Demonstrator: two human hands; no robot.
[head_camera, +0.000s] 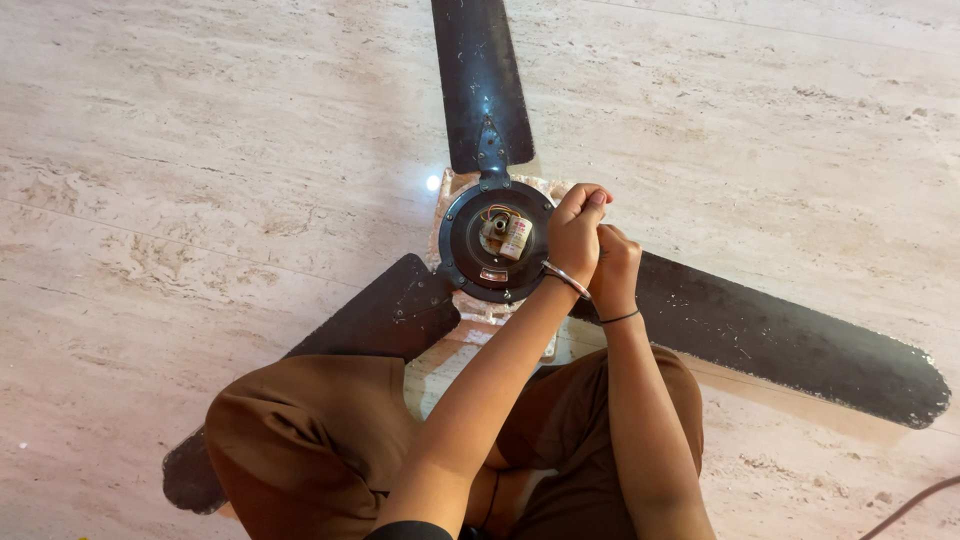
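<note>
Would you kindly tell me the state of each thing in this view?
Ceiling fan: lying on the floor, three dark blades attached.
Motor hub: open, wiring and capacitor exposed.
Left hand: fingers closed at the hub's rim.
Right hand: fingers closed, touching the left hand.

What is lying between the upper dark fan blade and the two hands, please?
The round black motor hub with its small pale cylinder, seen in the head view; both hands sit at its right edge.

Wore loose brown trousers (300, 440), a dark top edge (405, 530), a silver bangle (566, 279) on the left wrist, and a thin black band (620, 318) on the right.
</note>
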